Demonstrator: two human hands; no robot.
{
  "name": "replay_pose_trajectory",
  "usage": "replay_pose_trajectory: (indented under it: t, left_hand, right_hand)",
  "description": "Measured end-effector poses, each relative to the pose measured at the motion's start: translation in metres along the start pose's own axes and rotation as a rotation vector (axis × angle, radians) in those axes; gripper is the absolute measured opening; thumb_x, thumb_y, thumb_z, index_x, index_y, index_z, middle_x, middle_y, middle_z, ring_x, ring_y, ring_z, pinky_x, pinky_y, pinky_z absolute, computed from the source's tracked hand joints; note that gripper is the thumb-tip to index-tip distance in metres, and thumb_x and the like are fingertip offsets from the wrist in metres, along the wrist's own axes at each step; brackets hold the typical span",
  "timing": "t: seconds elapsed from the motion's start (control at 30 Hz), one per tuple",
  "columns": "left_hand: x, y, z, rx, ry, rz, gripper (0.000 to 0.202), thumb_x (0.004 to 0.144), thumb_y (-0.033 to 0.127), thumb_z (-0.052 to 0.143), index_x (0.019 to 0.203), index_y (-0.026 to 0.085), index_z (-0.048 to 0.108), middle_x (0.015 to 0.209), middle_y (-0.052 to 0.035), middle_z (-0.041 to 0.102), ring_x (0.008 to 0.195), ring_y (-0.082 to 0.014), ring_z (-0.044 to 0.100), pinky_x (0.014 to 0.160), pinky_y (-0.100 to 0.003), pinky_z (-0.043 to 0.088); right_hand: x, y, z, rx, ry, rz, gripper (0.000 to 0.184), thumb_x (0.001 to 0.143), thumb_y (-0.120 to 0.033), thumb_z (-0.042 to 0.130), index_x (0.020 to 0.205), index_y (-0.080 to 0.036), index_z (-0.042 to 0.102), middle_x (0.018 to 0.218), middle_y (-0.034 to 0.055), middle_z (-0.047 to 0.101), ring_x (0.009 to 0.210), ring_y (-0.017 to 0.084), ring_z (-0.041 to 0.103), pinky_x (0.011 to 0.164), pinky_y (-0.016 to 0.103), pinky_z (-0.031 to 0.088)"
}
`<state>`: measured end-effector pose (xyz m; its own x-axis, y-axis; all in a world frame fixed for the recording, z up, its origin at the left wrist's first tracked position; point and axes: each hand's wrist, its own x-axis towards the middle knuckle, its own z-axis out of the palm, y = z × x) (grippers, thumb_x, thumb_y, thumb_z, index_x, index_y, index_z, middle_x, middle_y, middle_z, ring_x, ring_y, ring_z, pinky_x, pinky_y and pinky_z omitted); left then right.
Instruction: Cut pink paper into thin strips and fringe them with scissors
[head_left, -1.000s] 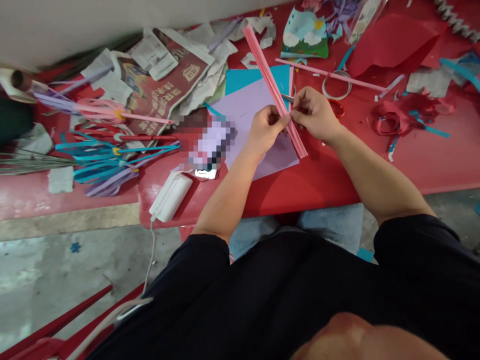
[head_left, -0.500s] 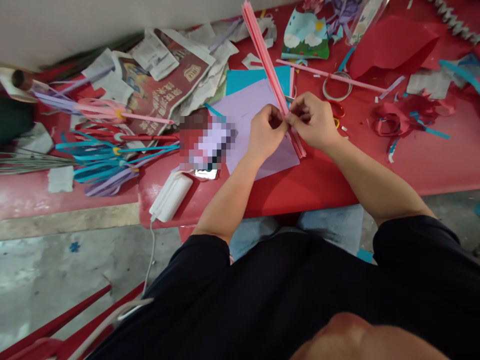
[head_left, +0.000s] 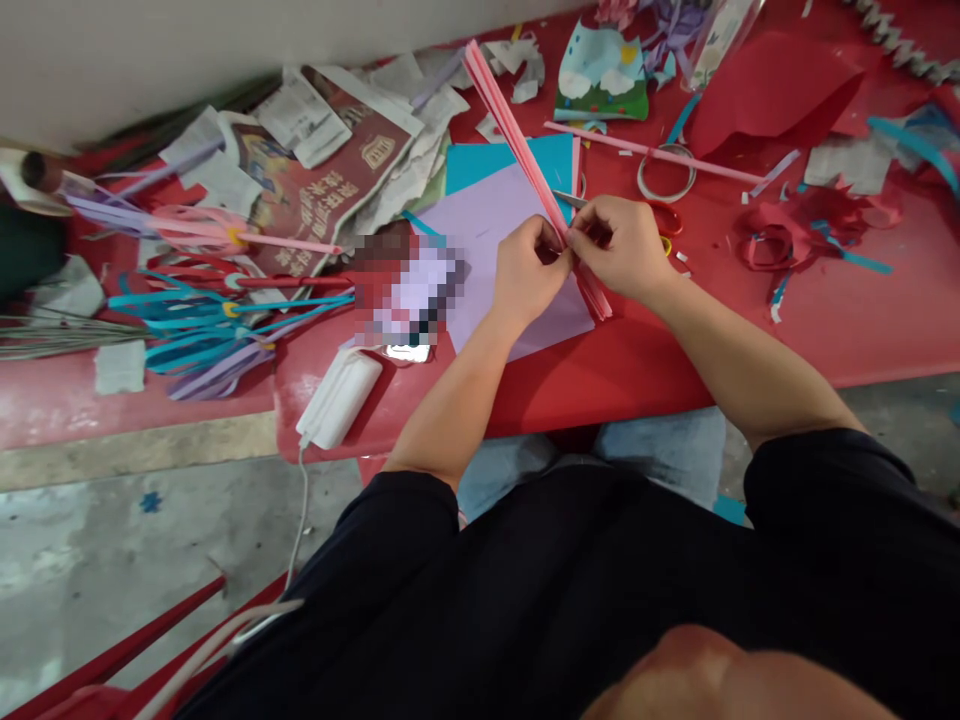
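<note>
A bundle of pink paper strips (head_left: 514,130), long and narrow, slants from the upper middle down between my hands. My left hand (head_left: 529,268) is closed, its thumb and forefinger pinching the bundle below its middle. From the other side my right hand (head_left: 621,248) grips the same spot, fingertips close to the left ones. Under the hands lie a purple paper sheet (head_left: 480,255) and a teal sheet (head_left: 480,165). Scissors (head_left: 664,217) with red and yellow handles lie partly hidden behind my right hand, one blade showing beside the strips.
A roll of tape (head_left: 667,172) and a thin pink stick (head_left: 652,152) lie beyond my right hand. Newspapers (head_left: 330,190) and blue looped paper strips (head_left: 187,325) spread to the left. A white power adapter (head_left: 341,398) with a cable sits near the red table's (head_left: 600,385) front edge.
The view has shifted slightly, moving the table things a little to the left. Both hands keep their pinch on the strips; the bundle's top end sits slightly lower and further left.
</note>
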<state>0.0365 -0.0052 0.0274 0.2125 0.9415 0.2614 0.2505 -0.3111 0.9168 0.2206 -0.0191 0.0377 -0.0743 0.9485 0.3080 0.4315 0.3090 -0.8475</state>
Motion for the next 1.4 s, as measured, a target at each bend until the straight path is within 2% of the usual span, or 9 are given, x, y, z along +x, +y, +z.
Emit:
replay_pose_trajectory:
  t: [0.1, 0.3, 0.6, 0.73, 0.83, 0.93, 1.0, 1.2, 1.4]
  left_hand:
    - [0.003, -0.001, 0.001, -0.115, 0.004, -0.102, 0.057, 0.098, 0.031, 0.102, 0.077, 0.028, 0.05, 0.071, 0.0035, 0.058, 0.069, -0.0182, 0.057, 0.066, -0.039, 0.046]
    - [0.01, 0.002, -0.003, -0.315, -0.001, -0.309, 0.055, 0.091, 0.039, 0.11, 0.092, 0.026, 0.057, 0.074, 0.0049, 0.065, 0.071, -0.0174, 0.071, 0.069, -0.031, 0.056]
    - [0.006, -0.008, 0.001, -0.321, -0.03, -0.231, 0.042, 0.091, 0.018, 0.103, 0.1, 0.025, 0.062, 0.075, 0.0037, 0.07, 0.068, -0.0194, 0.073, 0.068, -0.032, 0.058]
    - [0.002, -0.007, 0.004, -0.225, 0.008, -0.208, 0.038, 0.089, 0.003, 0.09, 0.109, 0.025, 0.066, 0.08, 0.0033, 0.073, 0.07, -0.0197, 0.074, 0.069, -0.033, 0.058]
    - [-0.002, -0.001, 0.005, -0.191, 0.02, -0.236, 0.039, 0.089, 0.0, 0.087, 0.113, 0.025, 0.068, 0.079, 0.0041, 0.071, 0.072, -0.0197, 0.074, 0.069, -0.032, 0.056]
    - [-0.006, 0.007, 0.004, -0.165, 0.029, -0.219, 0.043, 0.088, 0.001, 0.09, 0.118, 0.025, 0.069, 0.086, 0.0031, 0.073, 0.076, -0.0191, 0.074, 0.071, -0.032, 0.054]
    - [-0.008, 0.011, 0.004, -0.126, 0.028, -0.195, 0.046, 0.088, 0.002, 0.091, 0.121, 0.025, 0.07, 0.089, 0.0025, 0.075, 0.078, -0.019, 0.073, 0.071, -0.032, 0.053]
    - [-0.012, 0.014, 0.003, -0.061, 0.031, -0.182, 0.048, 0.088, 0.002, 0.09, 0.125, 0.026, 0.071, 0.08, 0.0055, 0.069, 0.073, -0.0194, 0.07, 0.071, -0.034, 0.05]
    - [-0.012, 0.018, 0.002, -0.009, 0.033, -0.138, 0.048, 0.087, -0.006, 0.088, 0.119, 0.025, 0.071, 0.075, 0.0067, 0.065, 0.069, -0.0191, 0.062, 0.07, -0.037, 0.046]
  right_hand:
    - [0.002, 0.002, 0.0, 0.007, 0.005, 0.005, 0.031, 0.1, -0.051, 0.089, 0.092, -0.029, 0.069, 0.091, 0.0048, 0.075, 0.086, 0.026, 0.073, 0.09, 0.049, 0.069]
    - [0.007, 0.01, 0.001, 0.068, -0.014, 0.046, 0.033, 0.102, -0.05, 0.087, 0.089, -0.028, 0.067, 0.084, 0.0019, 0.07, 0.075, 0.021, 0.066, 0.078, 0.042, 0.067]
    - [0.005, 0.002, 0.001, 0.134, -0.019, 0.056, 0.033, 0.102, -0.054, 0.089, 0.094, -0.027, 0.073, 0.088, 0.0031, 0.075, 0.084, 0.023, 0.074, 0.084, 0.043, 0.071]
    - [0.0, -0.003, 0.001, 0.032, 0.041, -0.001, 0.02, 0.095, -0.037, 0.093, 0.101, -0.028, 0.076, 0.099, 0.0043, 0.08, 0.085, 0.026, 0.077, 0.09, 0.049, 0.072]
    - [-0.004, -0.009, -0.001, -0.063, 0.036, -0.115, 0.018, 0.093, -0.025, 0.086, 0.107, -0.031, 0.077, 0.125, 0.0062, 0.082, 0.109, 0.031, 0.081, 0.105, 0.053, 0.069]
    - [-0.007, -0.014, -0.002, -0.091, 0.012, -0.139, 0.007, 0.098, -0.03, 0.081, 0.104, -0.033, 0.077, 0.137, 0.0058, 0.08, 0.134, 0.033, 0.076, 0.118, 0.055, 0.064]
    - [-0.009, -0.017, -0.001, -0.067, 0.01, -0.115, 0.005, 0.101, -0.036, 0.082, 0.1, -0.033, 0.078, 0.136, 0.0068, 0.081, 0.137, 0.035, 0.074, 0.122, 0.058, 0.061]
    - [-0.01, -0.016, 0.002, -0.087, -0.001, -0.104, 0.014, 0.101, -0.045, 0.084, 0.098, -0.033, 0.077, 0.139, 0.0067, 0.082, 0.139, 0.041, 0.072, 0.124, 0.066, 0.055]
    - [-0.007, -0.014, 0.0, -0.135, -0.035, -0.151, 0.008, 0.1, -0.035, 0.083, 0.097, -0.032, 0.076, 0.137, 0.0052, 0.083, 0.141, 0.041, 0.073, 0.119, 0.065, 0.057]
